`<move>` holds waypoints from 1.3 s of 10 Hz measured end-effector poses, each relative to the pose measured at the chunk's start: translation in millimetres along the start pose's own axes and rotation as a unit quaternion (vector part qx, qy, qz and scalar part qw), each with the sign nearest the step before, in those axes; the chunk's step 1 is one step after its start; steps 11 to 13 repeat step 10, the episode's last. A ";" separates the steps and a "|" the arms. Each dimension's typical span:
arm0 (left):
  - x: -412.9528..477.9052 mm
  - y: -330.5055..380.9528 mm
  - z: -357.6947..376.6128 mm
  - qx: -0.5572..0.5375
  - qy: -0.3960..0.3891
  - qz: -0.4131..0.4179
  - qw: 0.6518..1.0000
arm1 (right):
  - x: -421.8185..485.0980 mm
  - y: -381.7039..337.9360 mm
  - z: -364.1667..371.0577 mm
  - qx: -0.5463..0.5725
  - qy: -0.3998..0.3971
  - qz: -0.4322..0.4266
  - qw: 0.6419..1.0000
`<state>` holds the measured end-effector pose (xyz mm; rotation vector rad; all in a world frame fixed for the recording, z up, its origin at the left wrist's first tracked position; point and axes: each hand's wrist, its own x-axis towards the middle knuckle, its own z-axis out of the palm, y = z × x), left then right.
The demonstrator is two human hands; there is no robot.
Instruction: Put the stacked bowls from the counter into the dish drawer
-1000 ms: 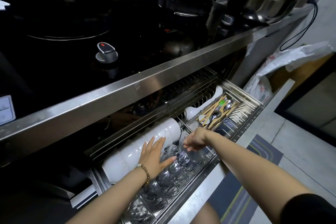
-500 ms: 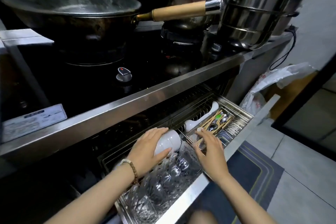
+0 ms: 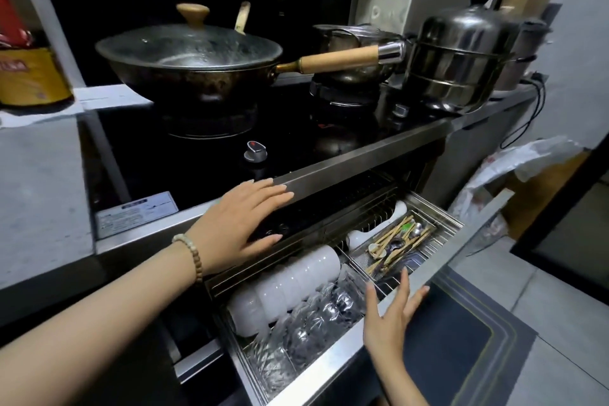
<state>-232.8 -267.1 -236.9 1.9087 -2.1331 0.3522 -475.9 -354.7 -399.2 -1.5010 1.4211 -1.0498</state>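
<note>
Head view: surface [image 3: 362, 155] carried the lidded wok [image 3: 191, 59] and steamer pot [image 3: 458, 56]; dish drawer [image 3: 329, 369] stood pulled open beneath; stacked bowls [image 3: 286, 287] lay on their side in its left rear part, beside glassware; left hand [image 3: 240, 224] flat on the surface edge, fingers apart, empty; right hand [image 3: 392, 316] at the drawer front, fingers spread, holding nothing.

We see the white stacked bowls [image 3: 286, 287] lying on their side in the open dish drawer [image 3: 425, 277], lower centre, beside clear glassware.
</note>
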 end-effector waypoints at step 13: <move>2.6 -16.1 -10.8 -0.034 -0.057 -0.105 0.992 | 79.1 -117.7 34.2 0.043 -0.102 -0.172 0.979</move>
